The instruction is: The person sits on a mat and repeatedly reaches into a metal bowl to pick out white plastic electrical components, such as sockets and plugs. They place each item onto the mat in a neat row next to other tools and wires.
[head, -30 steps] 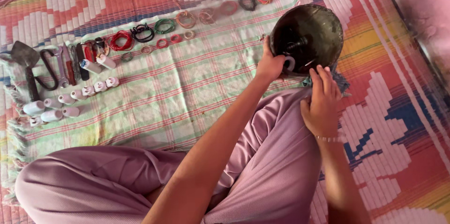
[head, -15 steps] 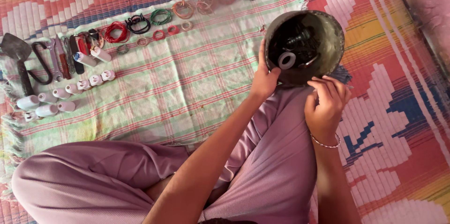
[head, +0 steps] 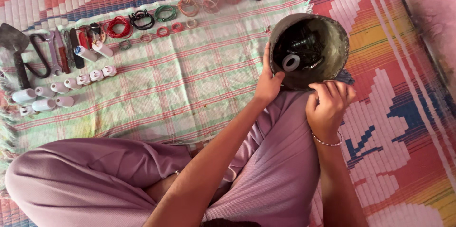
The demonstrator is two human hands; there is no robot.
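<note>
Floor mat (head: 408, 127) woven in pink, orange, blue and white covers the ground, and a pale green checked cloth (head: 190, 84) lies over it. A person in mauve trousers (head: 266, 170) sits cross-legged at 6 o'clock. Along the cloth's far edge, from 10 to 12 o'clock, runs a row of wire coils (head: 190, 6) in red, black, green, tan and orange. At 9 o'clock lie a trowel (head: 14, 46), a spanner (head: 52, 56) and some other hand tools, with white plastic fittings (head: 61, 86) just below them.

Compared with half a second earlier, the bowl's mouth has tipped a little more toward the person, and the right hand has shifted closer to its near rim.

A dark metal bowl (head: 332, 51) sits at 1 o'clock, tilted on the person's knee. Inside are black parts too jumbled to tell apart and a white ring (head: 290, 62). The left hand (head: 268, 82) is clamped on the bowl's left rim, thumb over the edge. The right hand (head: 327, 106), a thin bracelet at the wrist, rests with fingers curled together against the near rim at 5 o'clock of the bowl; whether it grips the rim I cannot tell.
</note>
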